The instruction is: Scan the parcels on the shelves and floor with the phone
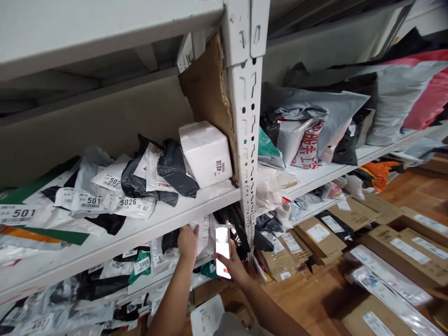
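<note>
One phone (pixel 221 245), its screen bright, is gripped upright in a person's right hand (pixel 235 266), the thumb laid across the lower part of the glass, beside a white metal upright (pixel 247 158) in a crowded parcel storeroom. The left hand (pixel 188 240) reaches in just below the edge of the upper shelf (pixel 210 205), its fingers beside a pale packet (pixel 205 233); whether they are closed on it or only resting against it cannot be told from this angle. The packet sits between that hand and a black bag (pixel 229 214), with a dark parcel (pixel 170 240) on the other side.

Overhead, a white box (pixel 206 154) labelled 4038 stands against a torn cardboard sheet (pixel 210 79), near a bagged parcel marked 5026 (pixel 133 205) that lies at the shelf's front lip.

The tight quarters carry risks. A tug on the packet could drag its neighbours out with it, since the slick bags are crammed together. A raised wrist could catch the metal edge above and jolt the parcels lying along it. The phone, held close to the upright, could be knocked loose by a sideways swing and drop toward the wooden floor (pixel 292 298) or the brown cartons (pixel 320 233). Overlapping bags could also hide a label, inviting a misread number.
</note>
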`<state>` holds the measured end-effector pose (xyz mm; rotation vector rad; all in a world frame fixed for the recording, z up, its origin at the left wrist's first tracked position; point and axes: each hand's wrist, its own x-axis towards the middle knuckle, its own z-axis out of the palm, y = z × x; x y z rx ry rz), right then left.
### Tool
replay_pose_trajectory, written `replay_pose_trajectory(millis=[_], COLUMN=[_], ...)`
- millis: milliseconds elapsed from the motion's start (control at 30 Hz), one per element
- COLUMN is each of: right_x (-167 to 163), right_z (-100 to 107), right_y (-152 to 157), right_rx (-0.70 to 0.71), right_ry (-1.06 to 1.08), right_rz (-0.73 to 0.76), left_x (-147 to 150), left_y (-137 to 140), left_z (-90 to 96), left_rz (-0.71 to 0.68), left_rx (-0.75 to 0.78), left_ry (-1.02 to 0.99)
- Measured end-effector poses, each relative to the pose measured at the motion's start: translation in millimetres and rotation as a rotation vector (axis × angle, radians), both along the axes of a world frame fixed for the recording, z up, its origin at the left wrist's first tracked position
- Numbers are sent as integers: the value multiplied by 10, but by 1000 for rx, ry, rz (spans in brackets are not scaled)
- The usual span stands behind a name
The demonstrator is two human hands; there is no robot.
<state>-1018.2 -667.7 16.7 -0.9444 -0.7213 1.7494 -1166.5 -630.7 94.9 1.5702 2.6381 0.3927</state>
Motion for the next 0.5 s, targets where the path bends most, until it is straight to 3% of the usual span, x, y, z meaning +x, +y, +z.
replay_pose_trajectory(millis=[200, 400, 500], right_x=[181, 184, 107], right_z=[250, 401, 401], right_y=[-406, -470, -471], right_rx=[-171, -164, -142], right_ry=[141, 311, 353], right_rz=[87, 197, 237], left_x=[-26, -159, -226], left_y=[-39, -59, -55], left_z=[-54, -306, -405], left_rz=[-54, -74, -53], left_rx=[-4, 264, 324], left_ry=[-8, -175, -194])
